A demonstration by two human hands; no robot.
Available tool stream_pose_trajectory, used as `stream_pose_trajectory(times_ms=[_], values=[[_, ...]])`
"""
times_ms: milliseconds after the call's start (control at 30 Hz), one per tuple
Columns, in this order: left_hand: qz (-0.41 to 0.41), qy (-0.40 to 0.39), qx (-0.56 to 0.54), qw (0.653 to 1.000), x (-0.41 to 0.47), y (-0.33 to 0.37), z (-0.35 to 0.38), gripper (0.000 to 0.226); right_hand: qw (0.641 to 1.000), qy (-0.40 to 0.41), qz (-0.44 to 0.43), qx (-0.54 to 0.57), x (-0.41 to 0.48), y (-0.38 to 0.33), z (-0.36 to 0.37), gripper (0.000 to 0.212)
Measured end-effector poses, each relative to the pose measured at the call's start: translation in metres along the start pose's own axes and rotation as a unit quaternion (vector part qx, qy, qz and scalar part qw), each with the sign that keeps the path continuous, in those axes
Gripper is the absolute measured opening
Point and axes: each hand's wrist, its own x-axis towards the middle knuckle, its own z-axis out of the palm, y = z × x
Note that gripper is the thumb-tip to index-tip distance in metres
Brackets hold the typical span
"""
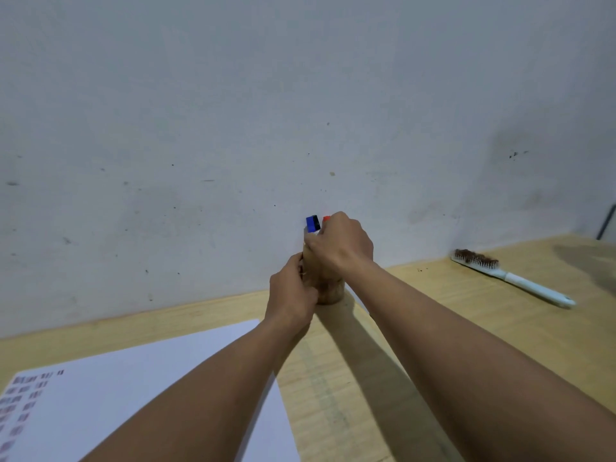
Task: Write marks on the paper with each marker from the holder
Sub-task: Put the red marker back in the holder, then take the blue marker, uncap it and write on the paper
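A tan cylindrical holder (330, 288) stands on the wooden table near the wall. My left hand (293, 295) wraps around its left side. My right hand (343, 243) covers its top, fingers closed around the markers there. A blue-capped marker (312, 223) and a red-capped marker (326, 218) poke up beside my right fingers. I cannot tell which marker the fingers pinch. A white sheet of paper (160, 371) lies at the lower left, with rows of short coloured marks (23, 398) along its left edge.
A wire brush with a white handle (510, 276) lies on the wooden table (450, 315) at the far right, close to the wall. A grey, stained wall (300, 111) rises directly behind the holder. A dark thin rod (607, 221) leans at the right edge.
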Motion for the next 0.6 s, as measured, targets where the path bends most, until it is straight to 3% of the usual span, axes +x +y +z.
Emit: stream_pose_trajectory(times_ms=[133, 433, 600], values=[[0.003, 0.013, 0.005, 1.000, -0.011, 0.011, -0.023, 0.051, 0.997, 0.055, -0.039, 0.031, -0.013, -0.019, -0.010, 0.025], [0.014, 0.028, 0.023, 0.999, -0.008, 0.016, -0.042, 0.065, 0.979, 0.123, -0.122, 0.107, -0.015, -0.037, -0.035, 0.019], [0.019, 0.112, 0.013, 0.993, -0.025, 0.040, -0.094, 0.047, 0.969, 0.107, -0.192, 0.115, -0.036, -0.071, -0.052, 0.014]])
